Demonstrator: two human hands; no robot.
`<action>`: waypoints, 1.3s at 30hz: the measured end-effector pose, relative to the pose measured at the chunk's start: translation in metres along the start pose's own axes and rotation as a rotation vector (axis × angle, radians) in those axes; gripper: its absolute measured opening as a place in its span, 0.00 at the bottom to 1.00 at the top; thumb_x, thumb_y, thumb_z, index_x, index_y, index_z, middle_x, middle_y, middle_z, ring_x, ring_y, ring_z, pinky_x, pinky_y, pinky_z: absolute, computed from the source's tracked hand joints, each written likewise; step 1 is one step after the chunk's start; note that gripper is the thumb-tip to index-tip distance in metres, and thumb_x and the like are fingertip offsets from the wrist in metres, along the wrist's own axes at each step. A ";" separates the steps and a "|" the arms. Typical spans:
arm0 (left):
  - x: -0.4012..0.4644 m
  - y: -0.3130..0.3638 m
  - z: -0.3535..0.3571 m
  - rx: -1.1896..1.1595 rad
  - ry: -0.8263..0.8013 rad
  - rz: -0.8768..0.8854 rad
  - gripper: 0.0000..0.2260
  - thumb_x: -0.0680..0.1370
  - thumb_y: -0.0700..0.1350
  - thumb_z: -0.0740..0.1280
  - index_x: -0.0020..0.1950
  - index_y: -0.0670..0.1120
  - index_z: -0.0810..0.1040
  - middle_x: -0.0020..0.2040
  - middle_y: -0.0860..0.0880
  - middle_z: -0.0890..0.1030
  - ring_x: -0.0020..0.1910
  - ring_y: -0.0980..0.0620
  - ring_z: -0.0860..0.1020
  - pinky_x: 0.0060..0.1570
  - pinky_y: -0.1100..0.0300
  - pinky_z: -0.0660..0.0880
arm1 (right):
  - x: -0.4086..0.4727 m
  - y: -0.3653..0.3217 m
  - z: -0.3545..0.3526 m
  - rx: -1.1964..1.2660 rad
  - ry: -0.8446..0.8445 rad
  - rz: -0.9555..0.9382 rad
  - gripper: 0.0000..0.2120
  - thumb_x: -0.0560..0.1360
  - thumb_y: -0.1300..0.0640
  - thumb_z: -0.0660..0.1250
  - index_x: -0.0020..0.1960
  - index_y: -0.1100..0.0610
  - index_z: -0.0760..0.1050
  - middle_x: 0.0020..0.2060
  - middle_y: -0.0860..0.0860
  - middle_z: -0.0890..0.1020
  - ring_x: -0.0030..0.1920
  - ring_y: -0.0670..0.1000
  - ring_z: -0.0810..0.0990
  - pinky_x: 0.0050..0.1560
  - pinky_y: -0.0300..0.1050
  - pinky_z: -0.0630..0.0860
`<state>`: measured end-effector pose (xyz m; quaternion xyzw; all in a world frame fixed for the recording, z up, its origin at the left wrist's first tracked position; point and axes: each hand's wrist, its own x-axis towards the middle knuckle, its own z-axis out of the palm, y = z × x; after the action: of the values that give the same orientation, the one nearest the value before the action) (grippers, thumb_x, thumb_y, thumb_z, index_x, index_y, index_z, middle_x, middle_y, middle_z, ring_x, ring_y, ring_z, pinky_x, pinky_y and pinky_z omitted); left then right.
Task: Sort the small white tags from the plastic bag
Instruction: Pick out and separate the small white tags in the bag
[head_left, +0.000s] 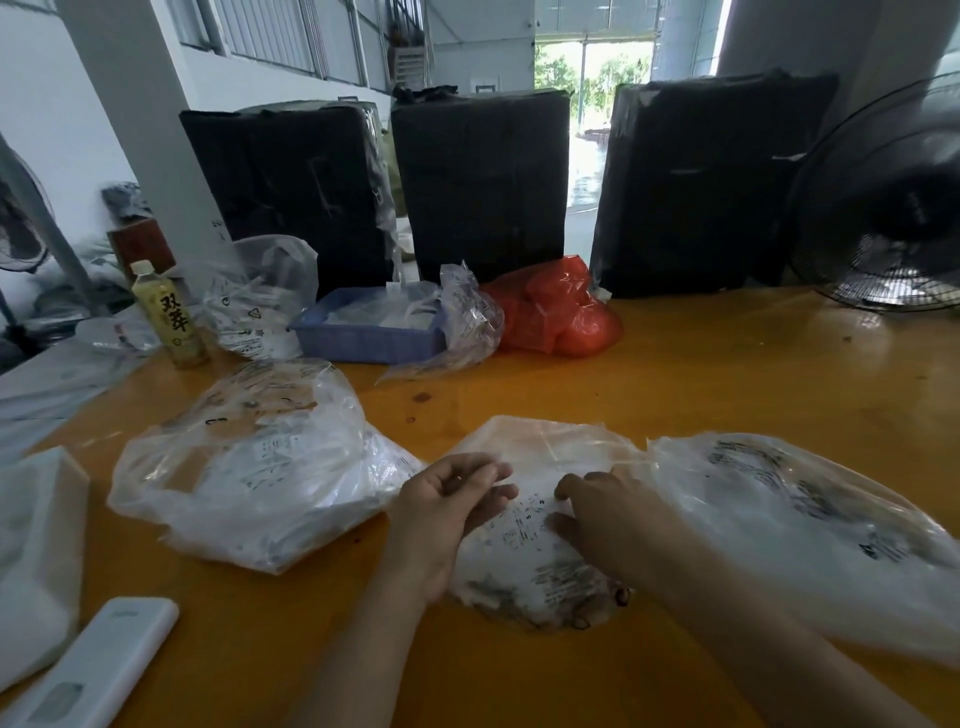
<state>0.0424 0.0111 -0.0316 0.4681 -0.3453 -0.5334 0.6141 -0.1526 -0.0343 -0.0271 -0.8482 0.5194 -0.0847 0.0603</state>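
A clear plastic bag (524, 551) full of small white printed tags lies on the orange table (727, 379) right in front of me. My left hand (447, 506) is at the bag's left side, its curled fingers pinching the plastic film. My right hand (602, 514) rests on the bag's right side, thumb and fingers closed on the plastic. The tags show only through the film. A larger clear bag of tags (260, 467) lies to the left and another clear bag (810, 525) to the right.
At the back stand a blue tray (363, 343), a crumpled clear bag (260, 296), a red bag (561, 312), a yellow drink bottle (166, 317) and three black-wrapped boxes (483, 187). A fan (883, 208) is far right. A white remote (98, 665) lies near left.
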 end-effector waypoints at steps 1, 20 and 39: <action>0.001 -0.001 0.001 -0.023 -0.009 -0.004 0.08 0.81 0.37 0.71 0.60 0.39 0.82 0.54 0.40 0.88 0.52 0.41 0.88 0.43 0.63 0.83 | -0.002 0.000 0.001 0.014 0.015 0.011 0.18 0.81 0.40 0.63 0.63 0.50 0.74 0.56 0.49 0.81 0.52 0.53 0.79 0.45 0.45 0.74; -0.019 -0.021 0.005 -0.078 0.005 -0.006 0.05 0.80 0.43 0.74 0.51 0.42 0.87 0.53 0.38 0.88 0.55 0.41 0.87 0.52 0.57 0.84 | -0.019 0.001 0.000 0.268 0.212 0.142 0.13 0.82 0.50 0.66 0.65 0.50 0.76 0.53 0.44 0.83 0.50 0.44 0.80 0.48 0.36 0.76; -0.026 -0.023 0.008 -0.013 -0.040 0.024 0.15 0.70 0.52 0.79 0.53 0.47 0.89 0.53 0.40 0.88 0.56 0.43 0.87 0.54 0.60 0.83 | -0.035 0.000 -0.007 0.995 0.441 0.119 0.06 0.81 0.54 0.67 0.56 0.44 0.76 0.37 0.44 0.84 0.33 0.42 0.82 0.29 0.30 0.72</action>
<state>0.0226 0.0346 -0.0486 0.4491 -0.3599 -0.5374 0.6164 -0.1701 -0.0031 -0.0233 -0.6486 0.4641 -0.4924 0.3486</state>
